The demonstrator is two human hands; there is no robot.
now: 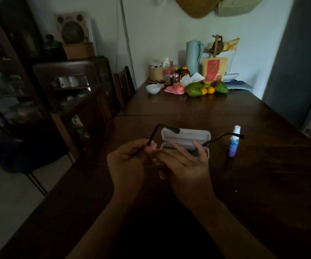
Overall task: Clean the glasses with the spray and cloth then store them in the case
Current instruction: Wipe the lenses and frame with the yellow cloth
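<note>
Dark-framed glasses (218, 138) are held above the dark wooden table (263, 174), temples unfolded and pointing away from me. My left hand (127, 161) grips the frame at its left hinge. My right hand (186, 165) covers the lenses with its fingers spread, pressing a yellowish cloth (161, 170) that shows between the hands. The lenses themselves are hidden. Just behind the hands lies the white glasses case (188, 136), lid open. The small spray bottle (234, 142), white cap and purple-blue label, stands upright to the case's right.
At the table's far end stand a white bowl (153, 88), jars (168, 76), a blue jug (194, 57) and mangoes with oranges (206, 88). A wooden chair (123, 85) and glass cabinets (70, 85) line the left side.
</note>
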